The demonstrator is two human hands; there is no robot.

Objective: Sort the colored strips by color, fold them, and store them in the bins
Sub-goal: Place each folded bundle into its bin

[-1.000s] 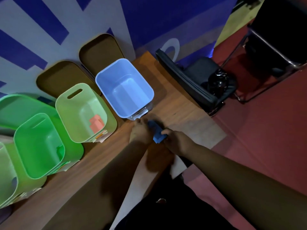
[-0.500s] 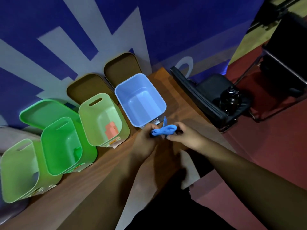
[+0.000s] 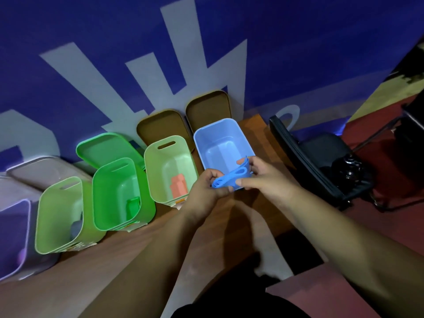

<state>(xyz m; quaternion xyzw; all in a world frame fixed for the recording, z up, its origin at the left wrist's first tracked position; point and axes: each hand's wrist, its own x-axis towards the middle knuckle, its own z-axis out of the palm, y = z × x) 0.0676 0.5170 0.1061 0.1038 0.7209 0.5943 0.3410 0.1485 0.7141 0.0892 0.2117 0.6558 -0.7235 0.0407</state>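
While the left hand point(image 3: 206, 187) and right hand point(image 3: 263, 177) pinch the folded blue strip point(image 3: 229, 179) between curled fingers, it hangs just over the near rim of the blue bin point(image 3: 213, 138), whose visible floor looks bare. An orange strip point(image 3: 178, 185) lies in the pale green bin point(image 3: 160, 157) beside it and a green strip point(image 3: 133, 206) in the green bin point(image 3: 110, 180). Sorting seems well along, with this drop still to make, though I cannot tell whether more strips wait.

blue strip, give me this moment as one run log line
phase: folding | blue strip: looped, in both hands | left hand: grips one end | right hand: pinches other end | blue bin: behind hands
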